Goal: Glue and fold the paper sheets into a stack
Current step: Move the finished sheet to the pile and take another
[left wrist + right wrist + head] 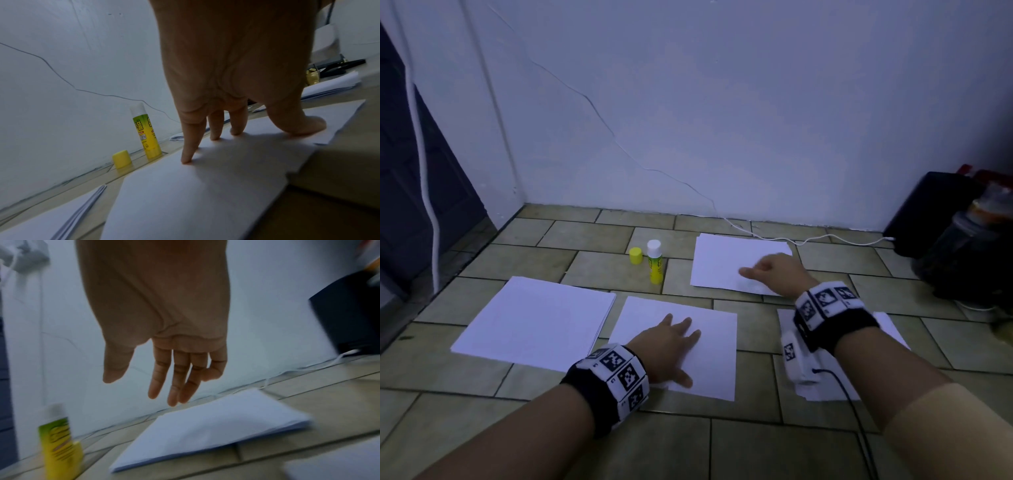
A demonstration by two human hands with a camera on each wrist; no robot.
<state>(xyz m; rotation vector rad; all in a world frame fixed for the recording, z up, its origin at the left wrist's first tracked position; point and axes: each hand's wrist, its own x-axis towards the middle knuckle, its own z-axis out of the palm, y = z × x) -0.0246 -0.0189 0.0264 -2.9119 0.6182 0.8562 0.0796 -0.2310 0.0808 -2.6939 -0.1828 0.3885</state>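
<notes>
2 hands are working apart: left hand [669, 346] is lying flat, pinning the near sheet [709, 373], while right hand [774, 274], fingers loosely extended and empty, is hovering over the far folded sheets [719, 263], nearer than the glue stick [654, 262].

White paper sheets [534, 318], a yellow-green, white-tipped glue stick [655, 263] and yellow cap [635, 255] are seen on beige tiles [599, 267].

Four lots of white paper on the tiled floor [585, 263]: one thick stack [534, 318] far left, one sheet [715, 346] in the middle, one pile [722, 260] at the back, one pile [890, 325] partly hidden under the right wrist. One glue stick [654, 262], upright. One yellow cap [635, 255], off. Two hands: left hand [667, 346], right hand [774, 272]. Two wristbands. One white cable [825, 240].
</notes>
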